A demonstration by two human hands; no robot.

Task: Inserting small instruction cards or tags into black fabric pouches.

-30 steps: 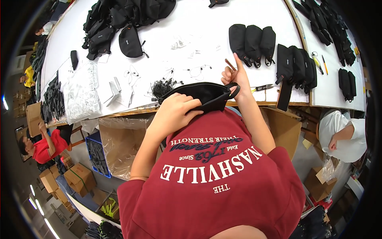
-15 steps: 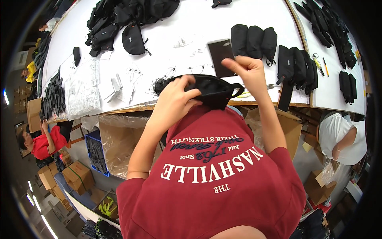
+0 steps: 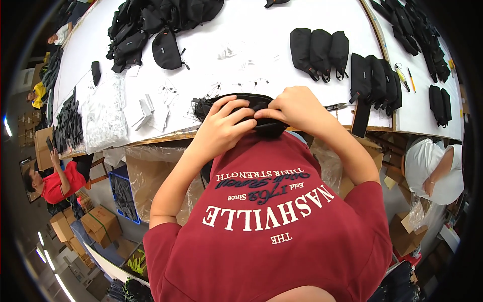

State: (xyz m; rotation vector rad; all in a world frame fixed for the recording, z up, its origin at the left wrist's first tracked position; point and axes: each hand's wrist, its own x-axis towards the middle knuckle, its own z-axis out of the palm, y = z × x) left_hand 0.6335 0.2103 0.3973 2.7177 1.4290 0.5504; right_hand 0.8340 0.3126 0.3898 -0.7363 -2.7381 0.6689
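A black zip pouch (image 3: 269,128) lies at the table's front edge, against my body, with its mouth open upward. My left hand (image 3: 224,123) is closed on its left side, fingers bent over the rim. My right hand (image 3: 297,108) is at the pouch's right side, thumb and fingers closed on the opening's edge. Both thumbs are close together over the mouth. What lies inside the pouch is hidden by my hands. A tangle of thin black cords (image 3: 201,108) sits just left of the pouch.
Three black pouches (image 3: 320,53) lie beyond my right hand, with several more (image 3: 375,80) to their right. Heaped black pouches (image 3: 151,25) fill the far left. Clear plastic bags (image 3: 104,110) and folded white papers (image 3: 145,111) lie left. Small scissors (image 3: 336,106) rest near my right forearm.
My right hand has moved left and down onto the pouch's opening. A flat dark rectangle beside that hand no longer shows on the table. My left hand stays on the pouch.
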